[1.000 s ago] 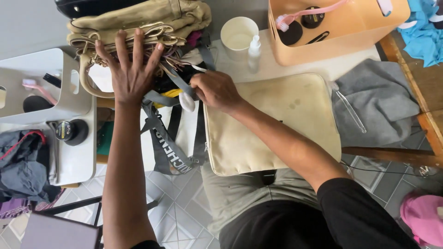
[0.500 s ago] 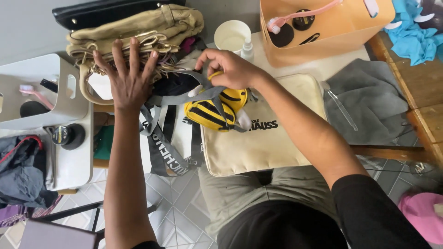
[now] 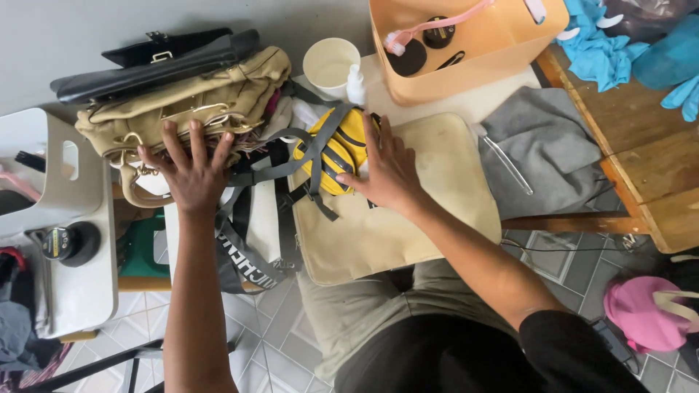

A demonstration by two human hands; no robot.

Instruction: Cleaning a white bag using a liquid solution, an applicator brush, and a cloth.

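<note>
Fingers of your left hand (image 3: 191, 175) are spread wide and pressed flat on the pile of tan bags (image 3: 182, 102) at the upper left of the frame, gripping nothing, seemingly to pin the stack while the grey straps (image 3: 291, 156) run out from under it. Your right hand (image 3: 389, 171) lies open, palm down, against the right side of the yellow-and-black striped pouch (image 3: 338, 149) just above centre (not closed round it), steadying it on the cream cushion (image 3: 429, 211). That pouch lies tilted, its long axis running from lower left to upper right, upper end towards the white cup (image 3: 331, 64).
</note>
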